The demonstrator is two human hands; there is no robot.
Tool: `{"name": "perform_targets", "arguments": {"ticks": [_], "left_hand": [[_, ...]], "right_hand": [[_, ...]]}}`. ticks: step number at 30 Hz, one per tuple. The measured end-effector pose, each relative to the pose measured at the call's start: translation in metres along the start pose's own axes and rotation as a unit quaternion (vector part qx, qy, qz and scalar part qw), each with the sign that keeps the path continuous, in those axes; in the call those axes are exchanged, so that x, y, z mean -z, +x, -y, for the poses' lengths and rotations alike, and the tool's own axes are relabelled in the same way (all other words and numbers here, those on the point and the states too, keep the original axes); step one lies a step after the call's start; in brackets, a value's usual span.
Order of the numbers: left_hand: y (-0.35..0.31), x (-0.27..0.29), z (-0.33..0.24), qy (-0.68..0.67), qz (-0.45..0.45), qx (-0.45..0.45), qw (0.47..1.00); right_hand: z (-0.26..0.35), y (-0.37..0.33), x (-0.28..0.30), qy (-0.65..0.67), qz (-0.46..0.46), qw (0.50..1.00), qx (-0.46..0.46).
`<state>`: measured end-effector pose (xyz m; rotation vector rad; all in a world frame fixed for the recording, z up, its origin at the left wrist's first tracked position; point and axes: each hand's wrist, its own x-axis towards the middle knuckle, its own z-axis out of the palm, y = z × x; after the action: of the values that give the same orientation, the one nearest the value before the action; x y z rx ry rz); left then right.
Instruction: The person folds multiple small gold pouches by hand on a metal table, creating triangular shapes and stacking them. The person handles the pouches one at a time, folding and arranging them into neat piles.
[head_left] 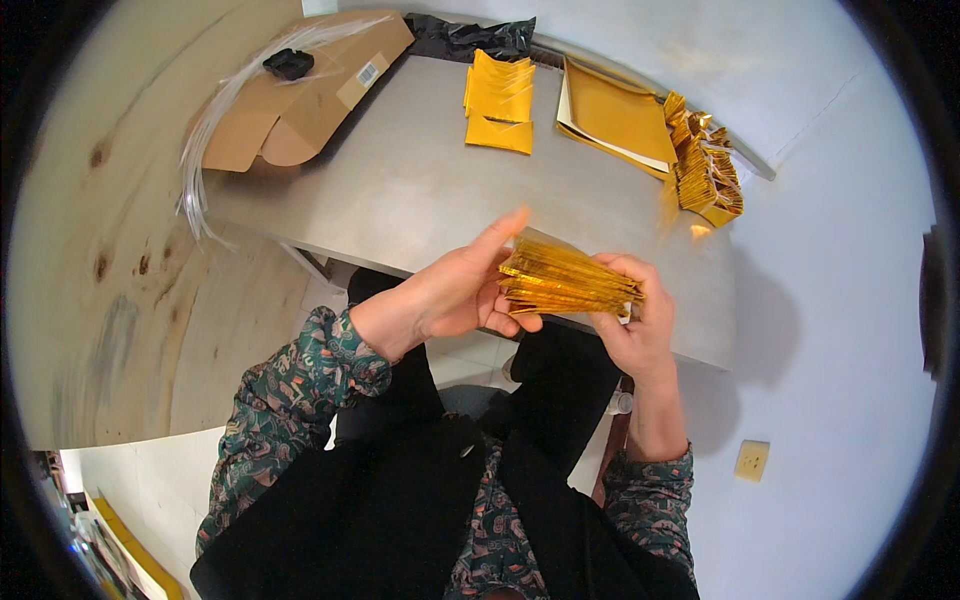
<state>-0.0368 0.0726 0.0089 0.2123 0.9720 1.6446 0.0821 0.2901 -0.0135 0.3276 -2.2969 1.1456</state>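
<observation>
I hold a thick stack of shiny gold foil pouches (568,280) edge-on between both hands, above the near edge of the grey metal table (400,190). My left hand (455,290) grips the stack's left end, its index finger stretched up along the top. My right hand (630,320) clasps the right end with curled fingers. Both forearms wear patterned dark green sleeves.
On the table lie a pile of yellow envelopes (500,100), a flat yellow box (615,115), a row of gold pouches (705,165) at the right, a brown cardboard box (300,90) with clear plastic strips (215,120), and a black bag (470,38). A wall switch (751,460) sits low right.
</observation>
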Motion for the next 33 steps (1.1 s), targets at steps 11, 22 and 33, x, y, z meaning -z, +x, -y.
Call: {"name": "perform_targets", "arguments": {"ticks": [11,22,33], "left_hand": [[-0.007,-0.015,0.014,0.534,-0.146,-0.498,0.667],[0.018,-0.021,0.044,0.403,-0.164,-0.591,0.679],[0.027,-0.008,0.038,0.49,-0.141,-0.596,0.62]], "right_hand": [[0.013,-0.012,-0.033,0.283,-0.093,0.952,-0.065],[0.034,0.0,-0.066,0.296,-0.232,0.926,-0.032],[0.03,0.017,-0.069,0.289,-0.274,0.915,-0.063]]}}
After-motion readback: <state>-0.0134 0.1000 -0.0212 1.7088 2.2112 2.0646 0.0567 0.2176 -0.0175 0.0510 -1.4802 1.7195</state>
